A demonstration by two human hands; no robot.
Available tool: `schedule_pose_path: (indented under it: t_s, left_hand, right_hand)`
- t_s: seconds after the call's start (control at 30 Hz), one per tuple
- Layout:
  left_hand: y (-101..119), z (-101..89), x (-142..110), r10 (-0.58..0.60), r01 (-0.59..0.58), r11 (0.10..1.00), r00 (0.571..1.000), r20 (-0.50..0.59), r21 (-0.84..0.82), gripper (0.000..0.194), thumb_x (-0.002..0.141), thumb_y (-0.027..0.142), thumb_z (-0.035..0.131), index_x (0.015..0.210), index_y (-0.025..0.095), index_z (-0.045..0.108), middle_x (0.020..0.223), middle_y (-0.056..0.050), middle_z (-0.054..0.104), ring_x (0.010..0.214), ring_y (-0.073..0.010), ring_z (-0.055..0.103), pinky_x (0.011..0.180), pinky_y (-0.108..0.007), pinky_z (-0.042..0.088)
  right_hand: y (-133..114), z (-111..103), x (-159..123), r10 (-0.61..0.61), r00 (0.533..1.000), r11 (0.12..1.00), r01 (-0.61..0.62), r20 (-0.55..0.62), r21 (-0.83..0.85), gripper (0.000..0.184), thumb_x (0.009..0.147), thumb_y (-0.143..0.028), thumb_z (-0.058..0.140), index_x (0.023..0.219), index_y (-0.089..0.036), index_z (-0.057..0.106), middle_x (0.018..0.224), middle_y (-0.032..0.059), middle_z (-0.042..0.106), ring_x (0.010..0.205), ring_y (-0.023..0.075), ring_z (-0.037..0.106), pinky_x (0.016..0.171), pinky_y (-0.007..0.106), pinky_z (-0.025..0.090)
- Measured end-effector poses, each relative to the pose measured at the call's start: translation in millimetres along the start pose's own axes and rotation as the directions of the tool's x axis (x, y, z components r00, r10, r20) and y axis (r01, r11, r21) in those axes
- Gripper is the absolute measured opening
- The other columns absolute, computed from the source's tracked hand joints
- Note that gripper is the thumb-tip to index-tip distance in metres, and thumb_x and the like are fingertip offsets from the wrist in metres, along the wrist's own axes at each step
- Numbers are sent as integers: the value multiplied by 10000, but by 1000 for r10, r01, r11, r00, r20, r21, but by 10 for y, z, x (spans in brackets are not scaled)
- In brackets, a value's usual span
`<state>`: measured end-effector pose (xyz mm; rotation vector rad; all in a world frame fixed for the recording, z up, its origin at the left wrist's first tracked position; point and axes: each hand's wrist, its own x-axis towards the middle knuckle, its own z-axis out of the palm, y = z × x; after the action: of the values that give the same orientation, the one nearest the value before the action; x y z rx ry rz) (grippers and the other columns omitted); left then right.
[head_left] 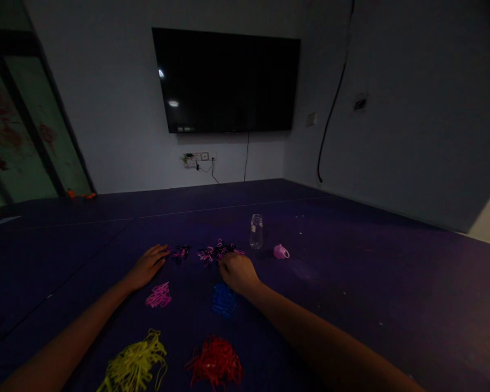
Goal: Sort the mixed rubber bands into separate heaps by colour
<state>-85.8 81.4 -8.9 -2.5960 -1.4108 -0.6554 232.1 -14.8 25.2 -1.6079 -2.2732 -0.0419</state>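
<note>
My left hand (pixel 149 265) lies with its fingers stretched out, the tips beside a small pile of dark and pink rubber bands (pixel 181 252). My right hand (pixel 237 270) is closed, knuckles up, at the near edge of a larger mixed pile of pink and black rubber bands (pixel 207 253). Its fingertips are hidden, and I cannot make out what is in them. Nearer to me are a pink pile of bands (pixel 159 294) and a blue pile of bands (pixel 224 299). Closest lie a yellow heap of bands (pixel 136 362) and a red heap of bands (pixel 215 361).
A clear bottle (pixel 256 234) stands upright and uncapped beyond my right hand. To its right sits a pink cap with a ring (pixel 281 251). All rest on a dark purple floor (pixel 330 261). A large screen (pixel 228 81) hangs on the far wall.
</note>
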Motion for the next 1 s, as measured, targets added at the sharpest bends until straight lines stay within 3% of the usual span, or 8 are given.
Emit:
schedule_pose_path:
  t_s: [0.4,0.5,0.57,0.7,0.8,0.87,1.0]
  left_hand:
    - [85,-42,-8,12,-12,999,1000,-5,-43,521,893,493,274,1152,207,623,1211,-82,617,1223,-266,458,989,-452,401]
    - [187,-141,-7,-40,25,989,995,-96,-146,552,868,573,292,1072,227,670,1173,-81,637,1156,-262,516,980,-442,408]
    - [265,-271,-10,-133,97,959,983,-124,-265,574,835,627,326,985,223,706,1129,-86,656,1066,-253,572,951,-419,432]
    - [415,-640,-19,-230,269,846,963,140,-461,502,731,629,521,850,194,743,983,-93,705,928,-252,628,852,-352,471]
    - [510,-836,-14,-91,305,812,909,407,-498,343,687,522,628,749,208,752,870,-67,725,822,-228,644,762,-307,477]
    - [560,-876,-5,-22,312,811,862,507,-495,268,655,462,669,690,208,748,768,-50,727,739,-207,643,709,-283,469]
    - [605,-845,9,-37,360,818,811,583,-449,210,595,404,714,653,204,739,668,-28,719,647,-188,633,638,-259,458]
  right_hand:
    - [-18,-48,-18,-16,1000,1000,16,9,5,291,896,-221,374,881,-144,655,945,95,669,884,175,612,739,235,398]
    - [-15,-43,-15,-12,1000,1000,12,8,5,298,899,-227,369,886,-142,654,950,100,668,892,175,611,750,238,397]
    - [-8,-28,-10,-12,1000,1000,12,10,5,303,900,-232,366,888,-138,653,949,103,668,893,178,611,750,244,398]
    - [4,10,-1,-10,1000,1000,10,-3,7,313,899,-235,356,882,-134,652,947,108,667,884,183,614,737,249,401]
    - [6,28,2,-17,1000,1000,18,-16,1,320,898,-234,350,867,-135,652,933,103,670,876,188,617,736,254,402]
    - [5,28,3,-21,1000,1000,21,-14,1,320,897,-235,350,865,-137,653,933,99,671,877,190,618,733,255,403]
    - [-2,4,1,-17,1000,1000,17,3,14,319,898,-234,352,883,-136,655,952,107,668,885,185,615,740,249,403]
